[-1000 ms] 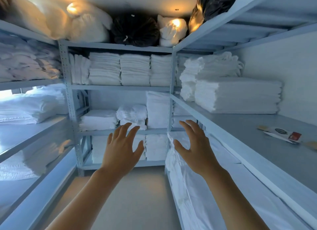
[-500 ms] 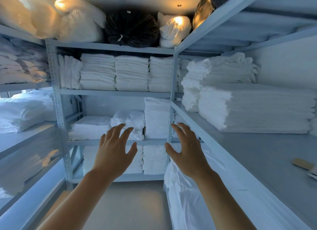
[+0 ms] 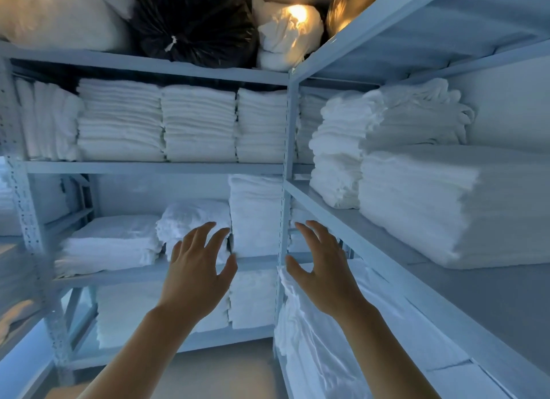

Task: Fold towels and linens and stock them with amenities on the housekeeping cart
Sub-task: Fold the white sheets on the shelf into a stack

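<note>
Head view shows both hands raised toward the middle shelf (image 3: 166, 272) of a linen store, left hand (image 3: 196, 275) and right hand (image 3: 324, 275) with fingers spread and holding nothing. They flank a tall stack of folded towels (image 3: 256, 214), not yet touching it. This looks like the fetching step; next, the palms should close on the stack's sides and lift it out level.

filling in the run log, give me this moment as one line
phase: reaching | left hand: open, empty | right hand: open, empty | target: likely tall towel stack, middle shelf | contact: none visible
</note>
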The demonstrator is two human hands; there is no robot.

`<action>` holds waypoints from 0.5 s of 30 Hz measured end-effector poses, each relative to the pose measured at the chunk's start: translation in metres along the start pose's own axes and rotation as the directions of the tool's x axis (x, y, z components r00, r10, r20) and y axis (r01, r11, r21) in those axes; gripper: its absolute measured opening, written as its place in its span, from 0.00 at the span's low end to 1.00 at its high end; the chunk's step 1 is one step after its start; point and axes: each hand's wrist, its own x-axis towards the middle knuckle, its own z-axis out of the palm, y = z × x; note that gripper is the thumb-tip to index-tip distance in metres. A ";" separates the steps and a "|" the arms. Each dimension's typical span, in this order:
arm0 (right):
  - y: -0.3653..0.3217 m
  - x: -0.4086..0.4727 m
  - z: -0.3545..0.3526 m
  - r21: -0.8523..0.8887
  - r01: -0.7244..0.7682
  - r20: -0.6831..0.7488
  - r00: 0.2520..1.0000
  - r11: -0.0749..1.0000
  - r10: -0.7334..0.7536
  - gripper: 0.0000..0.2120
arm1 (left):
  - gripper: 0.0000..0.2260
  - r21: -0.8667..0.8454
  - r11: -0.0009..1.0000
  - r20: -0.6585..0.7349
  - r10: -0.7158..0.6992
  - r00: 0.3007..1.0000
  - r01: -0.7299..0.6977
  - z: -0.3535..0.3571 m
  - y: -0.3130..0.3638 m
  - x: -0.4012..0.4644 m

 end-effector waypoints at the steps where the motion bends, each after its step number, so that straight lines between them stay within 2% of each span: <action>1: 0.001 0.016 0.013 -0.006 -0.006 0.006 1.000 1.000 0.006 0.33 | 0.23 -0.006 1.000 0.004 0.008 1.000 -0.008 0.009 -0.015 0.015; 8: 0.005 0.106 0.089 -0.012 -0.031 0.004 1.000 0.999 0.031 0.31 | 0.24 -0.035 0.999 0.020 0.027 0.999 -0.027 0.061 -0.098 0.097; 15: 0.028 0.159 0.133 -0.027 -0.052 0.030 0.998 0.998 0.053 0.31 | 0.22 -0.100 0.995 0.043 0.003 0.999 0.002 0.112 -0.143 0.140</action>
